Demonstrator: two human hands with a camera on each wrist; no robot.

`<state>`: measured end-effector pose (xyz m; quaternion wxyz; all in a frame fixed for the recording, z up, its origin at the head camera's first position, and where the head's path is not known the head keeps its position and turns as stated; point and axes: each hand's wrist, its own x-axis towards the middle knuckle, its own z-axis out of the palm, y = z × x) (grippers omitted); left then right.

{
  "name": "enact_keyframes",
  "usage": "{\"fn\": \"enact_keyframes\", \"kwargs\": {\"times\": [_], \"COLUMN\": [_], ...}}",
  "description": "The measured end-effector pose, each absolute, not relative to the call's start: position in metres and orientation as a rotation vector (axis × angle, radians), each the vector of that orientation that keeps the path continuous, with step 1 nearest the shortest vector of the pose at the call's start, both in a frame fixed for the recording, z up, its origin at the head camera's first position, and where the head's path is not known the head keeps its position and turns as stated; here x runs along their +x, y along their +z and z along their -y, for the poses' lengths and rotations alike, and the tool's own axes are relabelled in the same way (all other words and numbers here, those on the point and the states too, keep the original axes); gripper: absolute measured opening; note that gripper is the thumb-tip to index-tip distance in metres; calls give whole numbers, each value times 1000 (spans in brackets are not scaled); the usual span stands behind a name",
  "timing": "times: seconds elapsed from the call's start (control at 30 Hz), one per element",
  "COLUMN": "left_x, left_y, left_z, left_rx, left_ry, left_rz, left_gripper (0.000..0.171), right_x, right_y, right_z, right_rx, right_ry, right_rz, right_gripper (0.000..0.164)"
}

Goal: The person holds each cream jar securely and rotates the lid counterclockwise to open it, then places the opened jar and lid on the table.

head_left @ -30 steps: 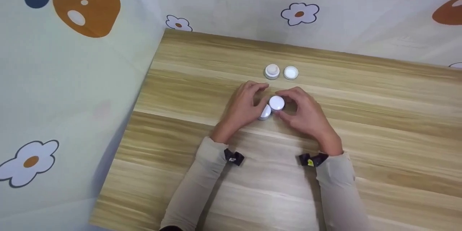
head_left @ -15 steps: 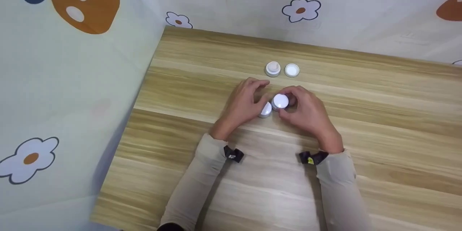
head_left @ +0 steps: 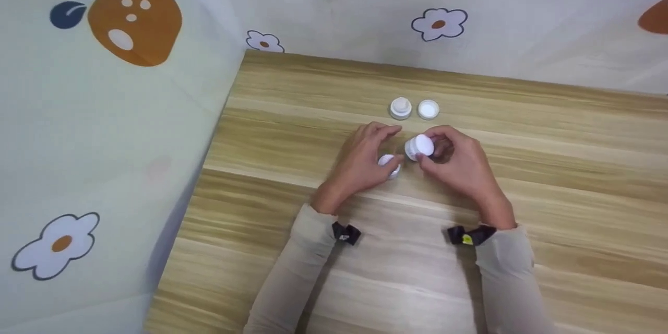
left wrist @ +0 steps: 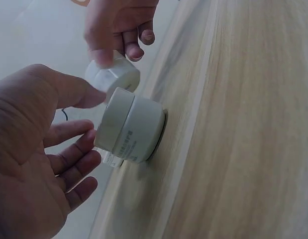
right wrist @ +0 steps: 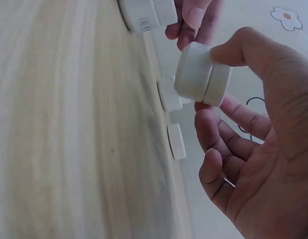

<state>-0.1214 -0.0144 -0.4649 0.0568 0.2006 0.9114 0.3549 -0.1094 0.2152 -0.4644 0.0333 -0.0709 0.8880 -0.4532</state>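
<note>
Between the thumb and fingers of my right hand (head_left: pixel 462 169) is a small white lidded jar (head_left: pixel 420 147). It is tilted and raised off the table, as the right wrist view shows. My left hand (head_left: pixel 365 162) stays beside a second lidded white jar (head_left: pixel 389 166) that stands on the table. The left thumb lies over or close by its lid (left wrist: pixel 113 119), while the other fingers are spread loosely and do not grip it. Whether the left thumb touches the lid I cannot tell.
Farther back on the wooden table (head_left: pixel 313 88) stands an uncovered jar (head_left: pixel 401 108) with pale content. To its right lies a loose white lid (head_left: pixel 428 109), inside facing up. A patterned sheet (head_left: pixel 355 5) rises behind the table and along its left side.
My right hand has taken hold of its jar, moved it right, away from the other jar, and tilted it up. My left hand has barely moved.
</note>
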Motion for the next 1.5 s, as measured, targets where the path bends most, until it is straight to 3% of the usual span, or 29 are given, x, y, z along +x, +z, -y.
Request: {"fn": "enact_keyframes", "kwargs": {"times": [0.17,0.53,0.8,1.5], "left_x": [-120,-121,-123,-124], "left_y": [-463,-462,-460,-465], "left_z": [8,5,6,4], "left_rx": [685,806,806,807], "left_ry": [1025,1150,1114,1134], "left_rz": [-2816,-2844,-2883,-2918], "left_gripper": [65,48,47,42], "right_x": [-106,-107,-109,-109], "right_y": [-458,-455,-449,-456], "right_z": [-219,-212,-212,-200], "right_rx": [-219,-205,-242,-165], "right_ry": [-1543,-1655,-1552,-1641], "right_rz": [-2635,-2589,-2591,-2690], "right_gripper": [35,37,40,25]}}
